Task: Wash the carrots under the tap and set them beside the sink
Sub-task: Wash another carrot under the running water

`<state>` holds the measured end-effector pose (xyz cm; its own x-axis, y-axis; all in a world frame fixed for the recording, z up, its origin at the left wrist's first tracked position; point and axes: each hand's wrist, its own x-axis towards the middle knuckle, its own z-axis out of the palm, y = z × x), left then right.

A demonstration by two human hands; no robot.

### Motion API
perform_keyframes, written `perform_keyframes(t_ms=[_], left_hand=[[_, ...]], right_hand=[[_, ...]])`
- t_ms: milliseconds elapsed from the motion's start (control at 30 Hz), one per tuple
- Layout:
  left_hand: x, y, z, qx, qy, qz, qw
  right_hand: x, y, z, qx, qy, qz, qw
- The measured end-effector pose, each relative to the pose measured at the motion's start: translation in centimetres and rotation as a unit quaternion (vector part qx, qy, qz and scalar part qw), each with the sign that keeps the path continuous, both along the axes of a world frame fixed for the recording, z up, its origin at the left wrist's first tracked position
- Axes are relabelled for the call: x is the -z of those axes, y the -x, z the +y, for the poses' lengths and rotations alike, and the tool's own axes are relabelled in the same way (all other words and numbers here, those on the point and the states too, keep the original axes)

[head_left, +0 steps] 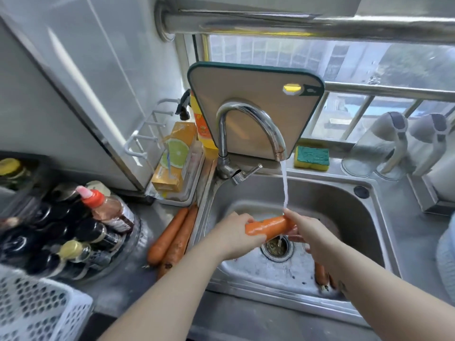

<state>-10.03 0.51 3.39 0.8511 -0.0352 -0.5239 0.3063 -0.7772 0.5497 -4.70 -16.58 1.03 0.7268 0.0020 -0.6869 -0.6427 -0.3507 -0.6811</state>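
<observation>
The person holds a carrot point(268, 226) across the middle of the sink point(344, 193), right over the drain point(277, 247). The left hand point(235, 233) wraps the thick cut end, its fingers curled underneath and mostly out of sight. The right hand point(311, 232) closes over the narrow end and hides it completely; a few fingertips show below the carrot. Water point(284, 188) runs from the tap point(248, 119), lands where the right hand meets the carrot, and falls on into the drain.

Two more carrots point(172, 239) lie side by side on the counter point(133, 284) just left of the sink. They touch each other, and their near ends are tucked behind the left forearm point(187, 274). Another carrot point(320, 271) lies in the basin at the near right, mostly covered by the right forearm point(349, 274). There may be a second one behind it, but the sliver showing is too small to tell.

Behind the tap a cutting board point(256, 94) stands upright in front of the window point(270, 52), with a sponge point(312, 157) just beside it. On the left, a cluster of dark bottles point(73, 232) is blurred and the labels are unreadable. A white perforated basket point(37, 308) is cut off by the bottom-left corner.
</observation>
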Motion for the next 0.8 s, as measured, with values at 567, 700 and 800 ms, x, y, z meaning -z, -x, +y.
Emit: perform_keyframes(t_ms=[567,700,800], left_hand=[[3.0,7.3,10.0,-0.214,-0.267,-0.097,0.935],[3.6,6.9,10.5,-0.249,-0.278,-0.100,0.922],[3.7,6.5,10.5,-0.238,-0.284,-0.091,0.924]], right_hand=[[0.2,1.2,9.5,-0.155,-0.023,0.038,0.987],[0.7,1.1,9.9,-0.169,-0.023,0.039,0.985],[1.2,1.0,9.7,-0.164,-0.024,0.043,0.985]])
